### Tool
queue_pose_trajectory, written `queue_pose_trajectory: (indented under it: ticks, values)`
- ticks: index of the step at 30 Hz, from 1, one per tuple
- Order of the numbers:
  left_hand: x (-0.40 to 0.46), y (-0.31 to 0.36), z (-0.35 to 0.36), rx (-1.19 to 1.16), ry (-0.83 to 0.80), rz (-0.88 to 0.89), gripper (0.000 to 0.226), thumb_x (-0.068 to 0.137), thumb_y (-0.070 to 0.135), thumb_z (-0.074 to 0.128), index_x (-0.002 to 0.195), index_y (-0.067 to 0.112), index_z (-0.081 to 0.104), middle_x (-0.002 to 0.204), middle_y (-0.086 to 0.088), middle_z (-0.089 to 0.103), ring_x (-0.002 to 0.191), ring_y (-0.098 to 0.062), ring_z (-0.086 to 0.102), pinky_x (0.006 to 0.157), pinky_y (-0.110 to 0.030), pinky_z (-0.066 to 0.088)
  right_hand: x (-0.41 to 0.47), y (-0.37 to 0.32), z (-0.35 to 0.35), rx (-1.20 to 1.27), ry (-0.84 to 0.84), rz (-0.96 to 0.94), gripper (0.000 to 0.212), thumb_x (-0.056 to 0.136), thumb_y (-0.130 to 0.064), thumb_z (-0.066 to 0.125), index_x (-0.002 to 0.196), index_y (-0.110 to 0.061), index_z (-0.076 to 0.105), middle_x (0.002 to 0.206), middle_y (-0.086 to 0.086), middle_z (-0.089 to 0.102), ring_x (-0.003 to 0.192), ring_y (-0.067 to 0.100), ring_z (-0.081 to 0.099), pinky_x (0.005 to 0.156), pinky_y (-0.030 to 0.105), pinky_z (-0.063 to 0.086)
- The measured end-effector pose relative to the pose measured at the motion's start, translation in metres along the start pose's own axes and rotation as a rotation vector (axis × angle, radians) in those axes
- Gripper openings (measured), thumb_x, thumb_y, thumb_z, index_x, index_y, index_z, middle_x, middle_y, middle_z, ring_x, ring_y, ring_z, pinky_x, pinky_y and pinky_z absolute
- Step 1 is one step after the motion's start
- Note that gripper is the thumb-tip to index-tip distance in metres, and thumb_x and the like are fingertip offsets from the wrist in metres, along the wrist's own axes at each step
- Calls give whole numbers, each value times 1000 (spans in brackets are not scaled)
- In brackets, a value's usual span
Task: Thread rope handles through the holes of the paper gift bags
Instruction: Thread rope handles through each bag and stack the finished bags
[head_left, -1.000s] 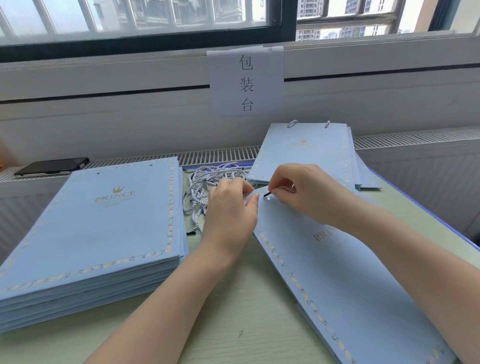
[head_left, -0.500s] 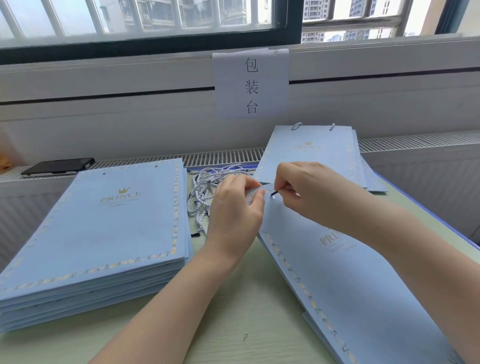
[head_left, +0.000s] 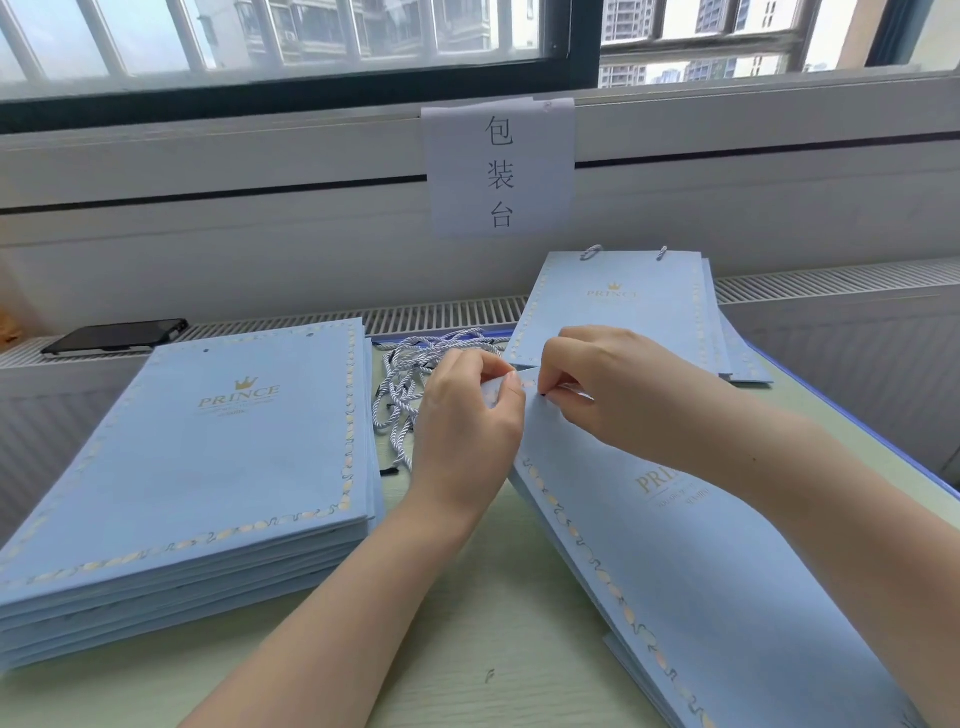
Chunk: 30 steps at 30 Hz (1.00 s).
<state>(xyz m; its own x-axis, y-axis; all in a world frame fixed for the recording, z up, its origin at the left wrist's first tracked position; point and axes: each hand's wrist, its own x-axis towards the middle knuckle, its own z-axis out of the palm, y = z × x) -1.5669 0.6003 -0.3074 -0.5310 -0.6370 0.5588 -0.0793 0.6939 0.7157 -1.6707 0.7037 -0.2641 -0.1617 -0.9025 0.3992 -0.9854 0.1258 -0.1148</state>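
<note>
Rope tip (head_left: 542, 395) now sunk into bag (head_left: 727, 571)

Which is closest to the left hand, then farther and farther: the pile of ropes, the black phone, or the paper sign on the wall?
1. Pile of ropes, right beside the left hand.
2. Paper sign, up on the wall.
3. Black phone, far left ledge.

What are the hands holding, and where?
Left hand pinches the gift bag's top corner. Right hand pinches the rope's black tip at the bag.
</note>
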Motion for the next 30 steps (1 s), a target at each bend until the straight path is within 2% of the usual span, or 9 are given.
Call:
queue_pose_trajectory:
  ticks: [5, 8, 13, 15, 18, 22, 25, 27, 30]
  values:
    - [0, 4, -3, -134, -10, -88, 8, 92, 15, 54, 85, 18, 57, 92, 4, 60, 90, -10, 54, 77, -18, 41, 0, 4, -2, 306, 28, 110, 9, 86, -9, 65, 90, -16, 65, 83, -5, 65, 74, 9, 57, 74, 20, 46]
    - [0, 6, -3, -200, -27, -85, 11, 93, 16, 56, 82, 18, 58, 85, 5, 60, 84, -10, 55, 76, -23, 42, 0, 9, -6, 463, 36, 165, 14, 82, -8, 70, 80, -20, 63, 81, -4, 68, 73, 4, 60, 70, 13, 47]
    - [3, 11, -10, -445, -127, -189, 22, 97, 18, 50, 80, 9, 61, 67, 3, 58, 61, -10, 50, 56, -17, 40, 1, 10, -4, 561, 50, 196, 11, 81, -6, 71, 78, -16, 67, 78, -1, 69, 69, 3, 61, 66, 15, 48]
    - [6, 11, -12, -464, -175, -237, 22, 96, 15, 50, 82, 7, 64, 68, 1, 60, 62, -11, 53, 58, -19, 42, 1, 11, -6, 617, 25, 191, 11, 80, -4, 71, 79, -15, 70, 79, 0, 71, 73, 6, 65, 72, 18, 51]
    - [7, 11, -10, -380, -223, -257, 14, 91, 9, 55, 83, 12, 66, 81, 1, 65, 77, -11, 58, 73, -24, 45, -1, 15, -11, 693, -75, 156, 14, 82, -1, 68, 84, -14, 72, 82, 1, 74, 80, 10, 69, 76, 16, 52]
    - [7, 10, -11, -380, -236, -284, 14, 89, 6, 58, 83, 14, 67, 82, 0, 67, 77, -11, 59, 72, -23, 46, -2, 17, -12, 700, -108, 175, 12, 82, -1, 68, 83, -12, 71, 78, -3, 73, 75, 5, 67, 67, 11, 47]
    - [9, 11, -16, -562, -252, -372, 20, 92, 9, 53, 89, 5, 72, 80, -7, 70, 75, -16, 63, 73, -25, 49, -1, 15, -8, 604, -55, 154, 16, 82, -10, 70, 77, -25, 71, 78, -13, 68, 74, 0, 59, 67, 7, 41]
    - [11, 12, -19, -666, -244, -423, 27, 94, 15, 49, 91, 2, 72, 86, -12, 71, 81, -20, 65, 81, -29, 49, -1, 16, -7, 574, -1, 163, 15, 80, -17, 71, 77, -31, 67, 86, -15, 63, 79, -3, 54, 68, 6, 37]
    - [11, 15, -20, -724, -244, -441, 31, 95, 21, 48, 88, 3, 73, 83, -12, 71, 76, -20, 65, 74, -27, 49, 0, 21, -8, 535, 11, 189, 22, 78, -27, 72, 95, -37, 61, 106, -19, 58, 90, -6, 50, 71, 11, 35]
